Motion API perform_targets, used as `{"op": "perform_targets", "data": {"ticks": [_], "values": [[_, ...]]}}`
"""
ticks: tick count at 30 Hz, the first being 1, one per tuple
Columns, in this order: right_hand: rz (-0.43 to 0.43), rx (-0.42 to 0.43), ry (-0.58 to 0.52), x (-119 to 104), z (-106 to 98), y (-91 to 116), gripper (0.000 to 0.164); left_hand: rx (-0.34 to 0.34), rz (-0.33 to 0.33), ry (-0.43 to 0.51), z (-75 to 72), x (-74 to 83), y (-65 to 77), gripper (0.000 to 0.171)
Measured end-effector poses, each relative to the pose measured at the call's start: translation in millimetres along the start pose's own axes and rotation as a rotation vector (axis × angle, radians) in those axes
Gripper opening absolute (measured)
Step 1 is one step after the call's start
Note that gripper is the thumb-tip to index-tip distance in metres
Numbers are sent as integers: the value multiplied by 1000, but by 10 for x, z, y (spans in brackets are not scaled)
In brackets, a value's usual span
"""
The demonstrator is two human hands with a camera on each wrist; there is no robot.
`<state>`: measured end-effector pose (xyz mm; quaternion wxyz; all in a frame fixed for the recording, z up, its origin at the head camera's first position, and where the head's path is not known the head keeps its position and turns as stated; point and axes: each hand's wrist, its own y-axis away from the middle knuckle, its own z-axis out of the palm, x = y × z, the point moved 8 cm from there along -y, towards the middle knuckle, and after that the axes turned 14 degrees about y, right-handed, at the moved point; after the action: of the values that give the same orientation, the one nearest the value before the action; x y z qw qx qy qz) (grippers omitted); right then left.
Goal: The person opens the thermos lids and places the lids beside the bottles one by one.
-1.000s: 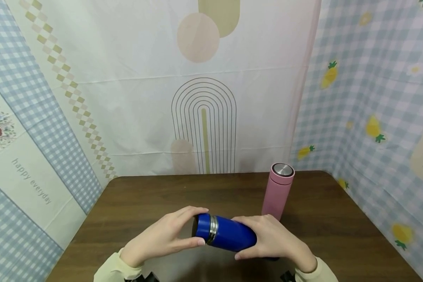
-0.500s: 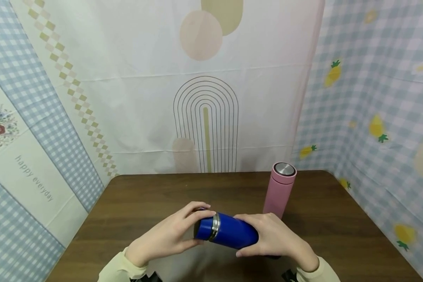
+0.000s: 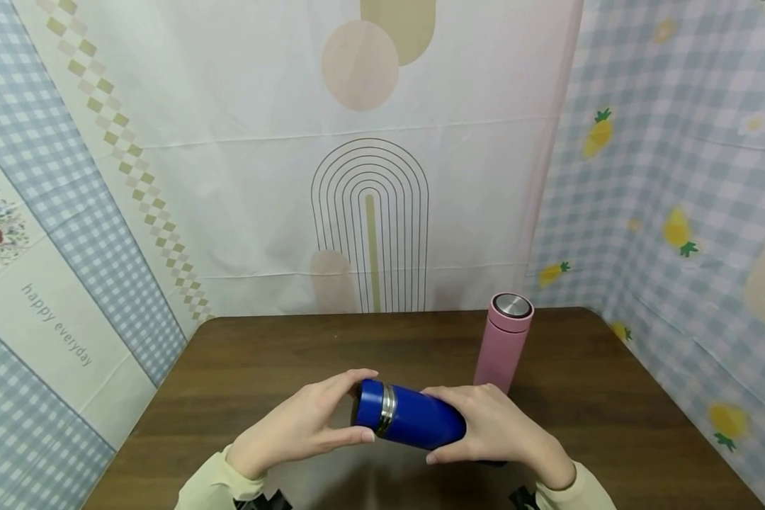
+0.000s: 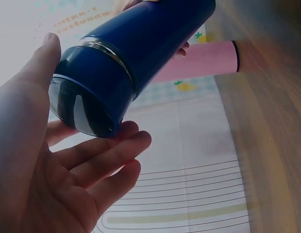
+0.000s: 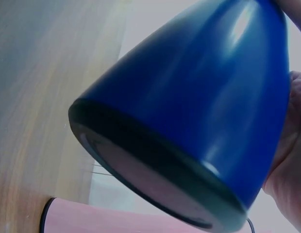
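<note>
The words "happy everyday" [image 3: 57,326] run in grey print down the white panel [image 3: 117,386] of the cloth at the head view's left. In the left-wrist view, orange lettering [image 4: 82,20] on pale cloth seems inverted and is too blurred to read.

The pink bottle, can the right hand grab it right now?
Probably not just yet: the right hand is busy holding the blue bottle. If it let go, it likely could, since the pink bottle stands just beyond it with nothing visible between them.
</note>
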<state>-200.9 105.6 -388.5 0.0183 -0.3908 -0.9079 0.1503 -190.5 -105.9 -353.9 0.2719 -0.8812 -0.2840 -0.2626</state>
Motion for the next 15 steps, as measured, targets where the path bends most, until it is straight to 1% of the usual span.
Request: {"op": "perform_targets", "data": {"ticks": [2,4,6,8,10,11,13,15], "values": [[-11,2,3,-21,9,-27,78,17,14,-29,-30,15,27,76],[-16,0,-7,-36,20,-57,78,40,51,-75,-70,53,56,82],[-18,-3,-19,-52,26,-89,78,62,111,-130,-107,115,83,87],[-21,-6,-31,-69,28,-122,77,76,180,-183,-136,185,108,88],[-27,-6,-32,-86,25,-144,77,85,249,-227,-151,250,120,84],[-28,-3,-28,-90,19,-144,77,79,271,-234,-143,269,114,81],[-21,1,-20,-85,4,-120,76,58,290,-223,-112,281,87,74],[-10,6,-14,-76,-4,-89,76,39,270,-196,-81,264,61,70]]}}
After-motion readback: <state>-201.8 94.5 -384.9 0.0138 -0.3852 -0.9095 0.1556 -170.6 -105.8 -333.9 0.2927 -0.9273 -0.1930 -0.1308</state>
